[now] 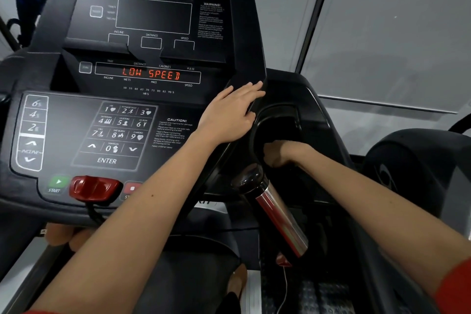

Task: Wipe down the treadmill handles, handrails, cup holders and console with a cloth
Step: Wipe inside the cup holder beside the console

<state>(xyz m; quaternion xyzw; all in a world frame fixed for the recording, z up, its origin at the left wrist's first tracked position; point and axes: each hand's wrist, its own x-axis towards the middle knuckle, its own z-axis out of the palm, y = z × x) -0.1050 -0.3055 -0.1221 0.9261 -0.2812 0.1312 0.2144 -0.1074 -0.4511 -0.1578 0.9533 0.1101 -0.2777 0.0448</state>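
At centre right of the frame, the right hand [280, 154] is sunk into the cup holder [254, 132], a deep black well with a glossy rim just right of the console [153, 18]. Only the wrist and the back of the hand are seen; the fingers are lost in the dark well, so it cannot be told whether they are clenched, released or grasping anything. The cloth cannot be made out there either.

Just left of the cup holder, the left hand [229, 112] is laid flat on the raised right edge of the console. Its fingers [251, 89] are straight and released, held close together and pointed toward the upper right, with nothing grasped.

Across the middle of the console, a display [150, 74] is lit with the red words LOW SPEED. Below it, a keypad [119, 132] of numbered programme buttons and an ENTER key is seen left of the left forearm. At lower left, a green start button [58, 182] is set beside a red safety key [94, 187].

Below the cup holder, a chrome handle [277, 214] with a black cap is angled toward the lower right, between the two forearms.
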